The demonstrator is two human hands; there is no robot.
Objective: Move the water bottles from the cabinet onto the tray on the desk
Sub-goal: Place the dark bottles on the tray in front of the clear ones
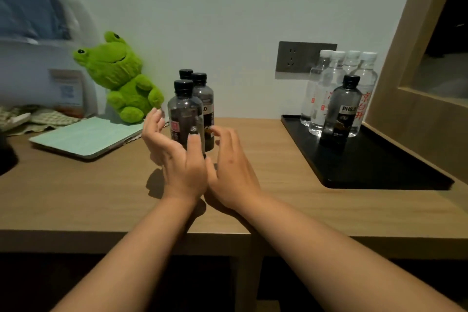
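Note:
Three dark water bottles with black caps [186,106] stand close together on the wooden desk, just beyond my hands. My left hand [174,157] is open at the left of the front bottle, thumb up against its lower part, fingers spread. My right hand [231,159] is open at the right of the group, fingers curved toward the bottles. Neither hand closes around a bottle. A black tray [374,167] lies at the right of the desk. On its far end stand one dark bottle [340,111] and several clear bottles with white caps [329,88].
A green plush frog [121,76] sits against the wall at the left, behind a pale green tablet case [86,137]. A grey wall socket [293,58] is behind the tray. A wooden cabinet frame [420,78] rises at the right edge.

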